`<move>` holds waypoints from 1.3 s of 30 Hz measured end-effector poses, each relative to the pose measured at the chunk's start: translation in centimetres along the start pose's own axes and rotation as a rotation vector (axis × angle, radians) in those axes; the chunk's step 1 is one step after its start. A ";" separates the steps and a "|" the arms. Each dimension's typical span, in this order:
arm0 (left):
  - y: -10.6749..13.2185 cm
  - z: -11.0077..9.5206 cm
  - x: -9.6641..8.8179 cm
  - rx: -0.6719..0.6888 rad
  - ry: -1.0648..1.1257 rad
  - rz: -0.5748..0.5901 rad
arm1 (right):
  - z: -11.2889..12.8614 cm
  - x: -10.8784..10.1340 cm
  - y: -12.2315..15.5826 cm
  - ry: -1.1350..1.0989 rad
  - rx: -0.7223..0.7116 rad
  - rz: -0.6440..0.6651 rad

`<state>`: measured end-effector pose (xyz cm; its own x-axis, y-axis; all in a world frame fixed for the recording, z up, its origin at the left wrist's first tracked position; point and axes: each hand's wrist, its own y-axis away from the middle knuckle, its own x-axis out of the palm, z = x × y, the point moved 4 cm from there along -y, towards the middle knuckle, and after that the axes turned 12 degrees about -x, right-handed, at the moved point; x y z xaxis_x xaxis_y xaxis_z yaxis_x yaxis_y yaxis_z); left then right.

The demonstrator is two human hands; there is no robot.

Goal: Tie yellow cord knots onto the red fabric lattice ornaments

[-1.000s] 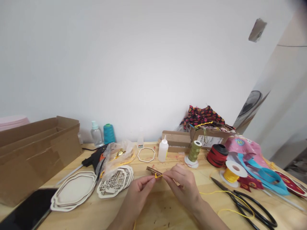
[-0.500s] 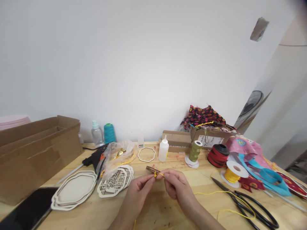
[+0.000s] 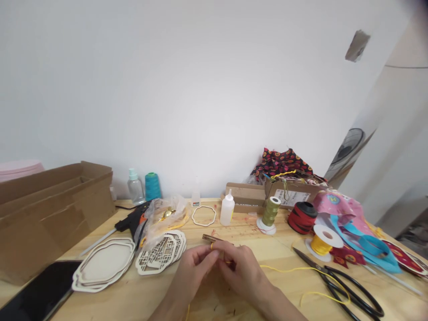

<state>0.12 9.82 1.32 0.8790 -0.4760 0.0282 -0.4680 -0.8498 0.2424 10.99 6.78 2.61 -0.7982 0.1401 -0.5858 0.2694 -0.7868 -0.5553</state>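
My left hand (image 3: 190,273) and my right hand (image 3: 241,273) meet low in the middle of the wooden table (image 3: 284,249), fingers pinched together. Between them they hold a short brown stick (image 3: 210,238) with yellow cord (image 3: 211,246) wound round it. The stick's far end pokes out to the upper left. The yellow cord (image 3: 294,269) trails right across the table from my right hand towards the scissors.
Black scissors (image 3: 344,285) lie at the right. A yellow spool (image 3: 321,241), red spool (image 3: 301,216), green spool (image 3: 270,212) and glue bottle (image 3: 227,208) stand behind. White cut-out frames (image 3: 160,255) (image 3: 102,265), a glue gun (image 3: 132,220), a cardboard box (image 3: 50,209) and a phone (image 3: 36,296) are at the left.
Both hands drew closer together and a little nearer to me. The open yellow loop on the stick has been pulled tight against it.
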 end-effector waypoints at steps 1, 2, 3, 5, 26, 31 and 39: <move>-0.1 0.0 0.0 0.007 0.005 -0.009 | 0.1 0.0 0.0 0.012 -0.018 0.010; -0.2 0.1 -0.1 0.011 0.011 -0.020 | 0.2 0.0 0.0 0.011 -0.034 0.017; -0.2 0.1 -0.2 0.012 0.019 -0.031 | 0.2 0.0 -0.1 0.003 -0.047 0.014; -0.3 0.3 -0.3 0.008 0.033 -0.055 | 0.2 -0.1 -0.1 -0.018 -0.049 -0.029; 1.0 -1.5 0.5 0.174 -0.307 -0.067 | -2.1 0.9 0.2 -0.706 0.539 -0.315; 1.5 -2.2 0.7 0.218 -0.410 -0.052 | -2.3 1.4 0.5 -0.760 0.602 -0.353; 0.9 -1.4 0.4 0.191 -0.287 -0.067 | -1.5 1.4 0.0 -0.711 0.543 -0.363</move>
<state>0.20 9.12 2.94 0.8594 -0.4388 -0.2624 -0.4427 -0.8954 0.0476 10.69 7.85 0.90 -0.9716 0.1731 0.1615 -0.2014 -0.9630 -0.1792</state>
